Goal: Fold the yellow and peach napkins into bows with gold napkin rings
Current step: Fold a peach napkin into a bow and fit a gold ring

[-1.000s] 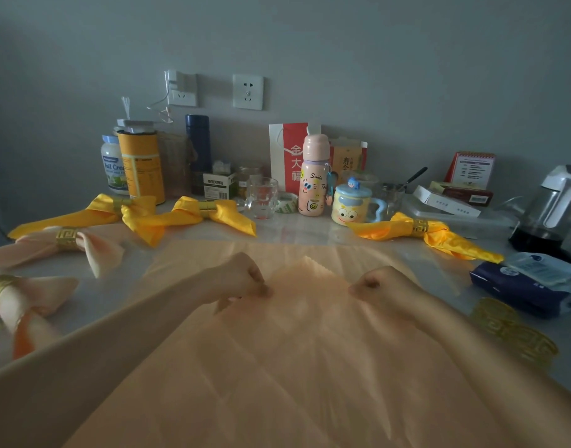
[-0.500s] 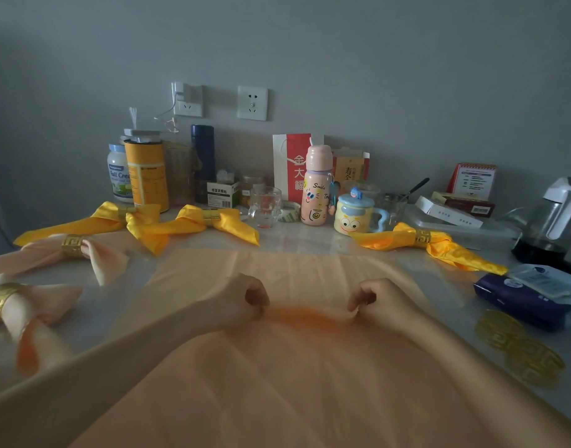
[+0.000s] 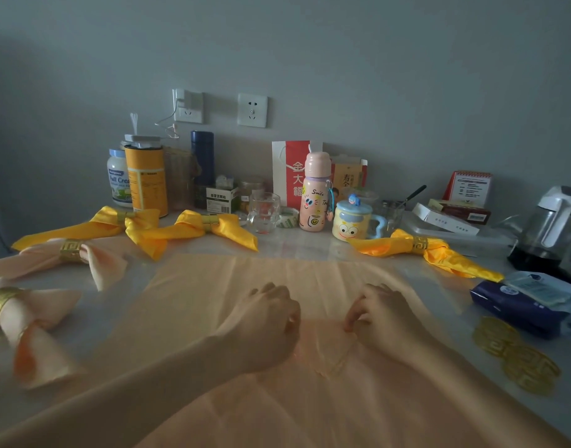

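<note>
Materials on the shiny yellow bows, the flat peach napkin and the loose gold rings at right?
Shiny yellow bows: satin-like woven cloth, glossy; bright highlights along folds.
Flat peach napkin: thin cloth, matte; soft creases, no sheen.
Loose gold rings: probably metal or gilded plastic, openwork key pattern; too blurred to tell.

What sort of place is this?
Likely someone's home: a cluttered table against a wall with sockets, holding a cartoon mug, a pink bottle and a milk jar.
</note>
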### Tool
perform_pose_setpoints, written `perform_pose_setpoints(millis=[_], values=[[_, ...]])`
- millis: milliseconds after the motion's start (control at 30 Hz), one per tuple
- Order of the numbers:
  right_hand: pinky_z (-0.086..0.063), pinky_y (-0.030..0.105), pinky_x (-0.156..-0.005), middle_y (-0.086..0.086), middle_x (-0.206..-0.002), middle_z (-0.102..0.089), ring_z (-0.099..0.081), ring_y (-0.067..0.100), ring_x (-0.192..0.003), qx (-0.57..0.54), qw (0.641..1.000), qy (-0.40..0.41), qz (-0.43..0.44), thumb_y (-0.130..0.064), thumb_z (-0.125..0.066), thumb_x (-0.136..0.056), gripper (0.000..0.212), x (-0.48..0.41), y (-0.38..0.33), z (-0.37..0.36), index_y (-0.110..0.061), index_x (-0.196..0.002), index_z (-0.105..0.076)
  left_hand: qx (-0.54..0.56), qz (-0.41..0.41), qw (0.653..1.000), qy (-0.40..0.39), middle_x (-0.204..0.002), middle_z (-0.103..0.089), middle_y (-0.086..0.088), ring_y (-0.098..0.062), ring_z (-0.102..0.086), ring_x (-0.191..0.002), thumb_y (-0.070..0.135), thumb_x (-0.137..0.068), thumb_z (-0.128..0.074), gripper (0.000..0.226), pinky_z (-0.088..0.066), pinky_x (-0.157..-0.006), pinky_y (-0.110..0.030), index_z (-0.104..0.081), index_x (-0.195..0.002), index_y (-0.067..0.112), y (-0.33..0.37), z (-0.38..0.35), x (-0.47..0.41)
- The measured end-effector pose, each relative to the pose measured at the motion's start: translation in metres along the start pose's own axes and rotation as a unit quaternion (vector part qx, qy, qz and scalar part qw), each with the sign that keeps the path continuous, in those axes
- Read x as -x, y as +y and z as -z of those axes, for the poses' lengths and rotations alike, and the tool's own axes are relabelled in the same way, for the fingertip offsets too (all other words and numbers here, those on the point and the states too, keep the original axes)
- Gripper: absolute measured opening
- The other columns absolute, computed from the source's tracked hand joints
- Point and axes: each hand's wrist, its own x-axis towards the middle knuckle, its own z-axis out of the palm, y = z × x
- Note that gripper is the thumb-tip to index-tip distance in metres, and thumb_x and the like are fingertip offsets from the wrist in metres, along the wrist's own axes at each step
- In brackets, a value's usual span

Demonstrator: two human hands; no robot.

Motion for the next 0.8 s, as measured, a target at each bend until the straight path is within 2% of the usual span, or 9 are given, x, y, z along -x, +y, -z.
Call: perform_pose_setpoints(millis=[100, 233, 300, 400, 500, 600, 667, 733, 800], values=[[-0.025, 0.023, -0.075, -0.01, -0.09, -0.048, -0.044, 0.013, -0.102, 0.065, 0.998, 0.004, 0.025, -0.024, -0.052, -0.087, 0.021, 0.003, -0.011, -0.002, -0.024, -0.096, -0.071, 0.001, 0.003, 0.999, -0.041, -0.109, -0.052, 0.001, -0.017, -0.046, -0.106, 0.039, -0.091, -0.049, 0.021, -0.034, -0.083, -0.025, -0.057, -0.099, 0.021, 0.008, -0.009, 0.0], [-0.036, 0.02, -0.082, -0.001, -0.1, -0.054, -0.045, 0.013, -0.099, -0.038, 0.998, -0.001, 0.043, -0.015, -0.053, -0.086, 0.022, 0.004, -0.022, -0.003, -0.021, -0.101, -0.067, 0.042, 0.022, 0.998, -0.051, -0.106, -0.05, 0.002, -0.017, -0.048, -0.105, 0.04, -0.091, -0.05, 0.022, -0.038, -0.086, -0.026, -0.056, -0.102, 0.021, 0.0, -0.014, -0.004], [-0.037, 0.019, -0.082, -0.002, -0.099, -0.051, -0.043, 0.01, -0.095, -0.078, 0.995, -0.042, 0.04, -0.004, -0.05, -0.079, 0.034, 0.003, -0.021, -0.001, -0.022, -0.102, -0.067, 0.061, 0.023, 0.997, -0.052, -0.105, -0.05, 0.002, -0.017, -0.049, -0.105, 0.033, -0.09, -0.051, 0.019, -0.039, -0.085, -0.025, -0.057, -0.103, 0.02, -0.004, -0.013, -0.005], [-0.033, 0.022, -0.094, -0.004, -0.115, -0.049, -0.04, 0.013, -0.11, -0.05, 0.993, -0.104, 0.036, -0.01, -0.046, -0.071, 0.05, 0.001, -0.011, 0.001, -0.029, -0.115, -0.06, 0.064, 0.004, 0.996, -0.056, -0.109, -0.048, 0.003, -0.016, -0.045, -0.109, 0.015, -0.085, -0.05, 0.025, -0.036, -0.085, -0.022, -0.058, -0.108, 0.021, -0.006, -0.013, -0.006], [-0.028, 0.025, -0.1, -0.008, -0.126, -0.045, -0.035, 0.014, -0.121, -0.009, 0.994, -0.11, 0.018, -0.009, -0.05, -0.08, 0.049, 0.0, -0.004, 0.0, -0.032, -0.124, -0.053, 0.019, -0.022, 0.998, -0.061, -0.12, -0.042, 0.008, -0.012, -0.036, -0.114, 0.008, -0.079, -0.049, 0.045, -0.026, -0.083, -0.021, -0.052, -0.118, 0.029, -0.011, -0.015, -0.008], [-0.033, 0.027, -0.098, -0.007, -0.117, -0.053, -0.043, 0.014, -0.115, -0.044, 0.997, -0.066, 0.008, -0.009, -0.052, -0.082, 0.039, -0.004, 0.0, -0.005, -0.027, -0.116, -0.06, 0.03, -0.011, 0.996, -0.083, -0.124, -0.044, 0.012, -0.011, -0.038, -0.116, 0.006, -0.081, -0.048, 0.051, -0.025, -0.086, -0.024, -0.049, -0.125, 0.032, -0.021, -0.016, -0.012], [-0.04, 0.029, -0.09, -0.01, -0.096, -0.058, -0.053, 0.013, -0.102, -0.104, 0.994, -0.03, -0.012, -0.01, -0.054, -0.083, 0.024, -0.01, 0.001, -0.01, -0.022, -0.099, -0.068, 0.087, 0.007, 0.993, -0.074, -0.11, -0.052, 0.012, -0.01, -0.047, -0.109, 0.01, -0.086, -0.051, 0.035, -0.032, -0.088, -0.023, -0.057, -0.115, 0.029, -0.028, -0.016, -0.018], [-0.041, 0.029, -0.069, -0.007, -0.071, -0.054, -0.054, 0.012, -0.076, -0.173, 0.984, 0.003, -0.043, -0.012, -0.056, -0.085, 0.014, -0.018, 0.0, -0.014, -0.012, -0.075, -0.066, 0.135, 0.03, 0.99, -0.029, -0.08, -0.051, 0.012, -0.009, -0.051, -0.08, 0.014, -0.09, -0.055, 0.015, -0.035, -0.069, -0.01, -0.062, -0.083, 0.025, -0.032, -0.016, -0.026], [-0.029, 0.03, -0.057, 0.001, -0.06, -0.041, -0.04, 0.013, -0.063, -0.19, 0.979, 0.019, -0.07, -0.014, -0.056, -0.087, 0.028, -0.025, -0.001, -0.017, -0.006, -0.061, -0.049, 0.162, 0.066, 0.985, -0.001, -0.059, -0.036, 0.005, -0.01, -0.034, -0.057, 0.013, -0.091, -0.054, 0.04, -0.03, -0.053, -0.014, -0.037, -0.056, 0.021, -0.033, -0.018, -0.033]])
